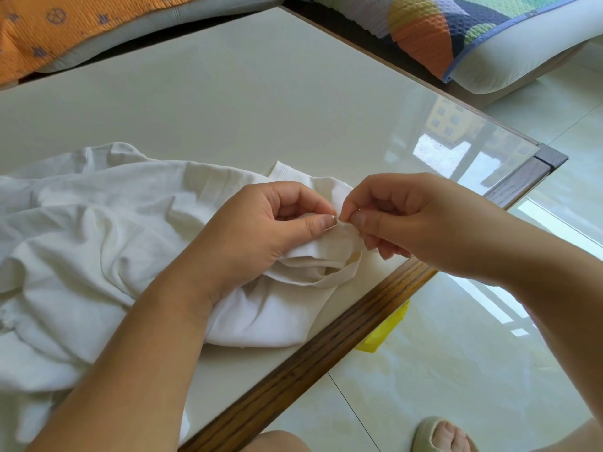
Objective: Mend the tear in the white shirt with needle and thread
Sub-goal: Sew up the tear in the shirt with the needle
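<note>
Progress: mending is judged to be under way, at the stitching stage. The tear itself is not visible; it is presumably inside the small fold held between the hands. No finished stitches and no thread can be made out, so how much is done cannot be confirmed. Closing the tear, knotting off and cutting the thread are taken as outstanding.

Shirt [98,239]: lies crumpled on the worktop [228,93], spread mostly to the left, with one bunched part near the front wooden edge. A fold of that part is lifted off the surface into the hands.

Left hand [261,230]: rests on the bunched cloth and pinches the raised fold between thumb and forefinger, the other fingers curled over it.

Right hand [408,220]: held clear of the worktop, just beside the left. Thumb and forefinger are pinched together at the edge of the same fold, the other fingers curled beneath. A fine bright sliver shows between the two thumbs, judged to be the needle [337,218]; it is too small to be certain.

Relation: the two hands are close together, thumb tips nearly touching, with the working spot of the shirt directly between them.
</note>
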`<action>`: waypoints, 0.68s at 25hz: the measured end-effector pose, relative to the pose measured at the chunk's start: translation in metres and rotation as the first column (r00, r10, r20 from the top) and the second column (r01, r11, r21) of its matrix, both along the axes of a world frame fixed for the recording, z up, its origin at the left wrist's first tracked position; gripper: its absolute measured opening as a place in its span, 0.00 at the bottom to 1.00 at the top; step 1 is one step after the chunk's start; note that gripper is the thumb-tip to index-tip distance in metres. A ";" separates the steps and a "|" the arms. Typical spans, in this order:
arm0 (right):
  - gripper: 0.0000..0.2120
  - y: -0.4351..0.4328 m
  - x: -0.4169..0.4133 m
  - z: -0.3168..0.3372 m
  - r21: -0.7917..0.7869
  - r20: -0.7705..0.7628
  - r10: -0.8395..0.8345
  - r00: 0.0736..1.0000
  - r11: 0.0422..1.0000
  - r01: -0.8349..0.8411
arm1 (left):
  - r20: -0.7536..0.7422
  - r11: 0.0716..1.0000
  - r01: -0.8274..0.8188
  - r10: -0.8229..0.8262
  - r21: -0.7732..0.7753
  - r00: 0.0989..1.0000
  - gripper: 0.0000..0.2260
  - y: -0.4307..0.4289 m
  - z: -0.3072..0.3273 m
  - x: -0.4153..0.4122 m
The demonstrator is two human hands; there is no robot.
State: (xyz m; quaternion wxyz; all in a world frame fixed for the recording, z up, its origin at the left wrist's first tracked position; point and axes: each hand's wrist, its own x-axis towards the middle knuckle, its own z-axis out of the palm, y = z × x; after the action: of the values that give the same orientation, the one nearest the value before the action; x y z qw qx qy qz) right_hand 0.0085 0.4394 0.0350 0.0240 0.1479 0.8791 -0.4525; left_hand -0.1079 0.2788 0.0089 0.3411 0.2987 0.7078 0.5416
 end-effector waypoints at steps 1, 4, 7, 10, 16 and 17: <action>0.09 0.001 0.000 -0.001 -0.035 0.001 -0.003 1.000 0.999 0.003 | 0.023 1.000 0.003 -0.003 0.006 1.000 0.04 0.000 0.001 0.000; 0.08 0.003 0.000 -0.003 -0.135 -0.001 -0.021 1.000 0.991 0.021 | 0.098 1.000 0.017 -0.018 0.015 0.995 0.07 -0.002 0.002 -0.001; 0.08 0.003 -0.001 -0.003 -0.184 -0.011 -0.014 1.000 0.983 0.012 | 0.144 0.999 0.015 -0.019 0.029 0.989 0.08 -0.001 0.004 0.001; 0.06 0.000 -0.001 -0.005 -0.183 -0.027 0.010 1.000 0.983 -0.015 | 0.159 0.999 0.002 -0.007 0.034 0.987 0.09 0.002 0.003 0.004; 0.03 -0.010 0.000 -0.003 -0.135 -0.073 0.010 0.997 0.991 -0.020 | 0.140 1.000 -0.014 0.013 0.007 0.990 0.06 0.004 0.001 0.005; 0.03 -0.011 0.000 -0.001 -0.072 -0.054 0.014 0.998 0.997 -0.018 | 0.135 1.000 -0.012 0.012 -0.001 0.991 0.07 0.004 0.001 0.006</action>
State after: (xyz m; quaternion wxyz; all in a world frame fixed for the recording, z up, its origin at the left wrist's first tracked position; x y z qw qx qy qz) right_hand 0.0085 0.4283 0.0336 0.0094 0.1275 0.8635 -0.4879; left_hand -0.1023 0.2826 0.0101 0.3848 0.2570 0.6850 0.5627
